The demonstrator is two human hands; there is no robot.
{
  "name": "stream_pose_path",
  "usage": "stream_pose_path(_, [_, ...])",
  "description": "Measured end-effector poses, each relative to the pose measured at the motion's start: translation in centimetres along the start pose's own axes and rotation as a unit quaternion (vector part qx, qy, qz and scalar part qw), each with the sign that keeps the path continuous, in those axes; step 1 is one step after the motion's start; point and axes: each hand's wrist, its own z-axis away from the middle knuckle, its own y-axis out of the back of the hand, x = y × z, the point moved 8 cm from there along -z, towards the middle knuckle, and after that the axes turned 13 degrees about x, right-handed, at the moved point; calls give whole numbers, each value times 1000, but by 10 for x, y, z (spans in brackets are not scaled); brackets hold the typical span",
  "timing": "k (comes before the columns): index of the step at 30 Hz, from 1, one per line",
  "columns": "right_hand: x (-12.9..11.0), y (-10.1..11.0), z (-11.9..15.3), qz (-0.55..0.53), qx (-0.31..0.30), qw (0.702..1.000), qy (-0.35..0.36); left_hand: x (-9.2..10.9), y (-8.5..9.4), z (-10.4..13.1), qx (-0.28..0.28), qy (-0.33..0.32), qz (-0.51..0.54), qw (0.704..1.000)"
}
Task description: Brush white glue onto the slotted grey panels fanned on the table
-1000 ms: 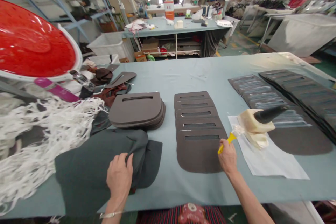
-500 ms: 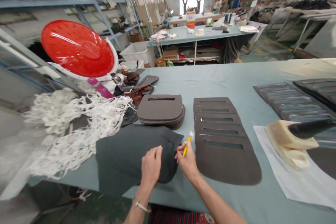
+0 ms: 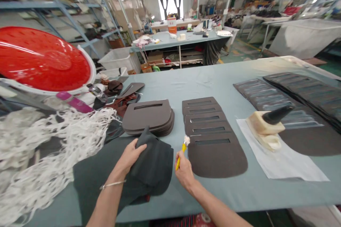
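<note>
Dark grey-green fabric (image 3: pixel 153 166) lies bunched at the front of the table, its upper edge lifted in a fold. My left hand (image 3: pixel 132 154) is closed on that fold, thumb on top. A yellow-handled brush (image 3: pixel 183 147) with whitish bristles is gripped in my right hand (image 3: pixel 184 170), bristles pointing up and away. Just right of the brush, several overlapping brown slotted panels (image 3: pixel 217 161) lie fanned out in a column. Behind the fabric sits a stack of similar brown panels (image 3: pixel 149 115), a slot showing in the top one.
A cream container with a black nozzle (image 3: pixel 266 124) rests on white paper (image 3: pixel 287 163). Dark panels with glossy streaks (image 3: pixel 274 95) spread at the right. White netted strips (image 3: pixel 80 149), a magenta object (image 3: pixel 74 102) and a red lid-like disc (image 3: pixel 48 60) crowd the left.
My left hand has closed on the fabric and pulled it up into a fold, moving left. My right hand has drawn slightly away from the fabric with the brush. The view has turned right.
</note>
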Motion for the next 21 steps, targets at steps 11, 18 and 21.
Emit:
stream_pose_path(11, [68, 167, 7, 52, 116, 988, -84, 142, -111, 83, -159, -21, 172, 972])
stream_pose_path(18, [105, 291, 66, 130, 271, 935, -189, 211, -178, 133, -261, -46, 246, 932])
stream_pose_path(21, [108, 315, 70, 34, 328, 920, -212, 236, -202, 162, -315, -45, 275, 907])
